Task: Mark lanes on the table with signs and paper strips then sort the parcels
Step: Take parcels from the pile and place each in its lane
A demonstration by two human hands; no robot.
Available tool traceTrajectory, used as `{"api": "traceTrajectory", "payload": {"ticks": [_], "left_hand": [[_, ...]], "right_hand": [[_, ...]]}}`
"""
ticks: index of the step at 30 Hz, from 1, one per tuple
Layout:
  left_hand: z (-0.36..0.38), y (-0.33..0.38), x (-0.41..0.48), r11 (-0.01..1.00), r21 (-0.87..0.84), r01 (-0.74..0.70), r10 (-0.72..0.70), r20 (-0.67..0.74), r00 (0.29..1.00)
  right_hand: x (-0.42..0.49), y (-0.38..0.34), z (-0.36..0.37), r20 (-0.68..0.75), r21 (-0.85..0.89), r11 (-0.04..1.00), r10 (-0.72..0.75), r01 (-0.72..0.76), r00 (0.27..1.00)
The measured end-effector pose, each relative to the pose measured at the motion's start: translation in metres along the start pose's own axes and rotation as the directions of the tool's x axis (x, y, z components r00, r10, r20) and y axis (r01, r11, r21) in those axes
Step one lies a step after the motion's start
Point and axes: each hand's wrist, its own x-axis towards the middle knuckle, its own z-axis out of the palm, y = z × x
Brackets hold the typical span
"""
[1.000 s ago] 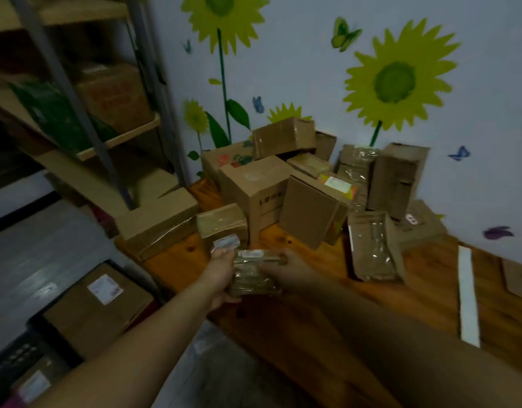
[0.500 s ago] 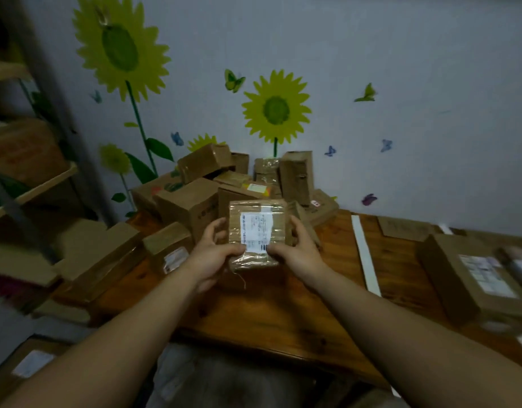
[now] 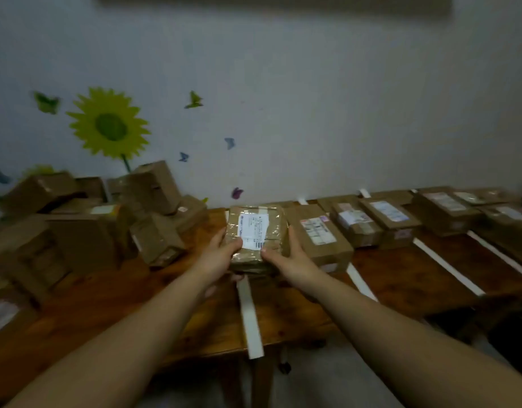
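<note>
Both hands are on one parcel here: a flat brown cardboard parcel wrapped in clear tape (image 3: 255, 237), white shipping label facing up. The left hand (image 3: 218, 256) clamps its left edge, thumb pressed onto the top near the label; the right hand (image 3: 295, 260) takes the right edge, thumb across the lower corner. That's a firm two-handed grip, closed on the parcel from both sides. The parcel is held above the dark wooden counter (image 3: 136, 293), right over the far end of a white paper strip (image 3: 249, 313) that runs toward the near edge. Whether its underside touches the counter, I cannot tell.

To the left, a loose heap of brown cardboard boxes (image 3: 92, 225) piled against the wall, blurred. To the right, a long brown box with a printed label (image 3: 318, 234) lies just beside the held parcel, and further along more labelled brown boxes (image 3: 380, 219) sit in rows, with further white paper strips (image 3: 448, 267) between them. On the pale wall, a yellow sunflower sticker (image 3: 109, 126).
</note>
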Motion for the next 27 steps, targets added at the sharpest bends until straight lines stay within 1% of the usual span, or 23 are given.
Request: {"api": "traceTrajectory", "payload": {"ticks": [3, 5, 7, 9, 12, 15, 17, 20, 23, 27], "left_hand": [[0.089, -0.014, 0.006, 0.995, 0.013, 0.098, -0.098, 0.125, 0.987], [0.137, -0.020, 0.008, 0.989, 0.063, 0.135, -0.145, 0.194, 0.970], [0.181, -0.026, 0.010, 0.980, 0.156, 0.125, -0.158, 0.225, 0.961], [0.218, -0.032, 0.013, 0.968, 0.239, 0.076, -0.136, 0.247, 0.959], [0.263, -0.037, 0.025, 0.953, 0.298, 0.043, -0.128, 0.270, 0.954], [0.293, -0.035, 0.044, 0.940, 0.340, 0.036, -0.150, 0.316, 0.937], [0.311, -0.036, 0.063, 0.932, 0.363, 0.015, -0.154, 0.358, 0.921], [0.344, -0.037, 0.098, 0.915, 0.404, -0.017, -0.155, 0.390, 0.908], [0.382, -0.034, 0.130, 0.904, 0.423, -0.064, -0.147, 0.449, 0.882], [0.429, -0.030, 0.160, 0.888, 0.460, -0.013, -0.244, 0.494, 0.834]], "right_hand": [[-0.015, 0.016, -0.082, -0.063, -0.020, 0.998, 0.058, -0.059, 0.996], [-0.026, 0.026, -0.131, -0.121, -0.011, 0.998, 0.061, -0.063, 0.991], [-0.039, 0.037, -0.169, -0.167, -0.002, 0.997, 0.077, -0.078, 0.983], [-0.047, 0.048, -0.198, -0.217, 0.008, 0.997, 0.080, -0.080, 0.973], [-0.049, 0.061, -0.232, -0.311, -0.108, 0.992, 0.035, -0.072, 0.950], [-0.044, 0.075, -0.265, -0.340, -0.231, 0.967, 0.021, -0.105, 0.940], [-0.038, 0.084, -0.288, -0.338, -0.366, 0.921, 0.000, -0.131, 0.941], [-0.022, 0.093, -0.319, -0.327, -0.568, 0.806, -0.034, -0.168, 0.944], [-0.003, 0.097, -0.357, -0.355, -0.644, 0.732, -0.031, -0.221, 0.934], [0.014, 0.098, -0.410, -0.392, -0.669, 0.680, 0.021, -0.301, 0.920]]}}
